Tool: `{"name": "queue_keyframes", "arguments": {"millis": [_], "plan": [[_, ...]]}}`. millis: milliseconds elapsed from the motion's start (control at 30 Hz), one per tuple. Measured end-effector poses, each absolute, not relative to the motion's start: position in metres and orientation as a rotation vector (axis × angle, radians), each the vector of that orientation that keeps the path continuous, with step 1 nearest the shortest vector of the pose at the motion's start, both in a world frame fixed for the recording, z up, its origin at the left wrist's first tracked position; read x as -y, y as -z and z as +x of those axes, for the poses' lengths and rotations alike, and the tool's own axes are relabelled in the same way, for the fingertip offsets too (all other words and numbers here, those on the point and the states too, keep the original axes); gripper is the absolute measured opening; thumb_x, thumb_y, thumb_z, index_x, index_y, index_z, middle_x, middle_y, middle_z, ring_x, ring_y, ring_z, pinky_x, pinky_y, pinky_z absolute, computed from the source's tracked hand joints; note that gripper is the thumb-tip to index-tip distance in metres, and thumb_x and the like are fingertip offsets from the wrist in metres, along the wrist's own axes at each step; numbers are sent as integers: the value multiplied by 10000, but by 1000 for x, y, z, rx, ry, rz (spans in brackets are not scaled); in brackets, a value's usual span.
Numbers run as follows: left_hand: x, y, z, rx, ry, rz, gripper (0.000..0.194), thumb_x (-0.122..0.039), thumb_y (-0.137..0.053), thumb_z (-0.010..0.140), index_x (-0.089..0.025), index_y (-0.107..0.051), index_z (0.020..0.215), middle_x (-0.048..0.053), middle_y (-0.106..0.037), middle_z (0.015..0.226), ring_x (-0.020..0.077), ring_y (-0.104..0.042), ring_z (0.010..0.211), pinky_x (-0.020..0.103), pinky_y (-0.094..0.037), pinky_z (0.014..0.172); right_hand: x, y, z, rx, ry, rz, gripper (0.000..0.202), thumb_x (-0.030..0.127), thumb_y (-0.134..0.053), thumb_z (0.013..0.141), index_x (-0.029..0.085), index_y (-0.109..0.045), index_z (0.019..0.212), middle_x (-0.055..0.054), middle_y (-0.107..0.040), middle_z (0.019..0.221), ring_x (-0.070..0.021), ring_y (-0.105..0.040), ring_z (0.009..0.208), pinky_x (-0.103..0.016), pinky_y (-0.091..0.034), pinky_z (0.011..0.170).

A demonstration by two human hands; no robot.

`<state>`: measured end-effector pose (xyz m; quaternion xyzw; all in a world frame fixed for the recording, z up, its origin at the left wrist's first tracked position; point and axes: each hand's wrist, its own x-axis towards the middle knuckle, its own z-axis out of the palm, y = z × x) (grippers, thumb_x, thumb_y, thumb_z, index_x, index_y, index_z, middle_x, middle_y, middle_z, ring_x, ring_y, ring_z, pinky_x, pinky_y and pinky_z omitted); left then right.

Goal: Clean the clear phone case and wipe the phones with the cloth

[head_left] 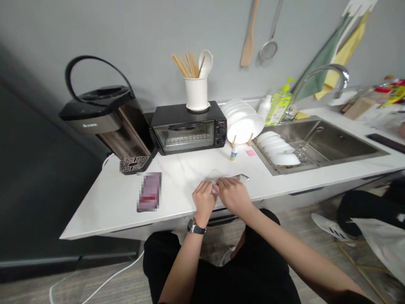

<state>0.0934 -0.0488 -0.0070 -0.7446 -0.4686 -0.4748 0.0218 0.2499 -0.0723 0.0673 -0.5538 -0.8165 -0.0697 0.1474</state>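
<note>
Over the counter's front edge, my left hand (pixel 203 197) and my right hand (pixel 233 195) are closed and pressed together. A small pinkish bit shows between them, mostly covered by my fingers. Just beyond the knuckles is some clear, thin plastic (pixel 215 173). A slim, shiny piece with a bent end (pixel 244 177) sticks out to the right behind my right hand; its kind is not clear. Farther back stand a small white bottle (pixel 233 153) with a blue and yellow label and, beside it, a pink square pad (pixel 251 153).
A pixelated purple rectangle (pixel 149 192) lies left on the counter (pixel 177 177). Behind are a water dispenser (pixel 117 126), a toaster oven (pixel 188 131) and racked plates (pixel 242 126). The sink (pixel 344 143) holds bowls (pixel 278 150). A person's leg (pixel 354 211) is at right.
</note>
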Motion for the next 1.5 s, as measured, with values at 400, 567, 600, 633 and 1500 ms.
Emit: {"name": "queue_keyframes", "arguments": {"millis": [400, 567, 600, 633, 1500], "plan": [[62, 11, 62, 1711, 1033, -2311, 169, -49, -675, 899, -204, -741, 885, 57, -762, 862, 248, -693, 881, 340, -523, 724, 58, -8, 254, 2316, -14, -1113, 385, 315, -475, 1107, 115, -684, 1361, -140, -738, 1367, -257, -700, 1261, -440, -501, 1159], [69, 10, 49, 1643, 1081, -2605, 329, -283, -800, 914, -248, -742, 1235, 76, -748, 1335, 288, -668, 1276, 467, -551, 1097, 49, 7, 272, 2261, 21, -1313, 402, 284, -444, 1112, 137, -657, 1421, -140, -692, 1443, -275, -650, 1351, -503, -505, 1168], [69, 11, 46, 1621, 1070, -2654, 395, -321, -809, 911, -249, -724, 1290, 88, -701, 1427, 301, -629, 1352, 502, -519, 1157, 49, 9, 273, 2242, 40, -1356, 412, 276, -441, 1111, 131, -644, 1439, -145, -676, 1464, -288, -629, 1379, -525, -490, 1181], [69, 11, 43, 1612, 1053, -2694, 437, -346, -807, 913, -249, -708, 1327, 98, -654, 1494, 310, -596, 1403, 528, -492, 1194, 50, 11, 270, 2224, 61, -1392, 420, 270, -443, 1109, 123, -632, 1453, -152, -663, 1479, -302, -609, 1402, -545, -473, 1195], [65, 7, 41, 1884, 1104, -2768, 779, -186, -706, 886, -241, -397, 1599, 104, -628, 1503, 296, -581, 1382, 482, -457, 1193, 65, 11, 259, 2337, -10, -1271, 519, 364, -467, 1105, 176, -499, 1587, -133, -584, 1566, -304, -553, 1464, -546, -464, 1213]]}}
